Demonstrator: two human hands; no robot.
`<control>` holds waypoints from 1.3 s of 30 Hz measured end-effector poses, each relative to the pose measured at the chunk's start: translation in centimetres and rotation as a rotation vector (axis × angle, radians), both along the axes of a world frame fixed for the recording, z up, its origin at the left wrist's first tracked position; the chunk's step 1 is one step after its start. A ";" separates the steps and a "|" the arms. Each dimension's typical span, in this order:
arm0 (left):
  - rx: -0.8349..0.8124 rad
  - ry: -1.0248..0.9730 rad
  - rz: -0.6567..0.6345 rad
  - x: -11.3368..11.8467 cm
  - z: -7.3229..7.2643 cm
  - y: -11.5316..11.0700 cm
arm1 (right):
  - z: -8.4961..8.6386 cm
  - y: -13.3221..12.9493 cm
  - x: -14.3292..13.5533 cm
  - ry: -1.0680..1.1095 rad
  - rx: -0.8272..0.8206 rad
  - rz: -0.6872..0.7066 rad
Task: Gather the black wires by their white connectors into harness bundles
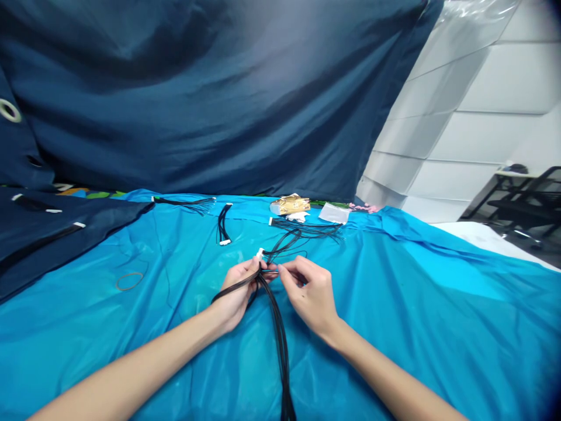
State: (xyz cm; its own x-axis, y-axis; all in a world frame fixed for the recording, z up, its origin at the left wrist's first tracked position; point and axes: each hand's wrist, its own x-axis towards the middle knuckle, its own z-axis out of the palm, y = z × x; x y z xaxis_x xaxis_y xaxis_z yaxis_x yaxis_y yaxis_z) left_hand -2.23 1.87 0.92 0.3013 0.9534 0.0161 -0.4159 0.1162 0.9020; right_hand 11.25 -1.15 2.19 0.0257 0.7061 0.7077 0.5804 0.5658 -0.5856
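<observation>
My left hand [240, 292] is closed around a bundle of black wires [280, 339] near a white connector [260, 254] that pokes up above the fingers. Part of the bundle hangs down toward the bottom of the view, and another part loops over the left wrist. Thumb and fingers of my right hand [309, 292] are pinched together on the end of a thin black wire [272, 271] beside the left fingertips. Behind the hands, more wires loop upward from the connector.
On the blue sheet [394, 339] lie wire bundles with white connectors: one [223, 225] short, one [307, 227] behind my hands, one [184, 203] further left. A rubber band [129, 281] lies left. A gold packet [291, 204] and a white packet [334, 213] sit at the back, before a dark curtain [197, 105].
</observation>
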 end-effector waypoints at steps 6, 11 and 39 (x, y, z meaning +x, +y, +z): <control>0.018 0.011 0.025 0.0 0.2 -0.2 | 0.0 0.0 -0.1 0.034 -0.022 -0.009; 0.038 0.014 0.033 0.1 0.2 -0.2 | 0.1 -0.2 -0.2 0.056 -0.049 -0.012; 0.067 0.025 0.044 0.0 0.0 -0.2 | 0.0 -0.3 0.1 -0.310 0.099 -0.104</control>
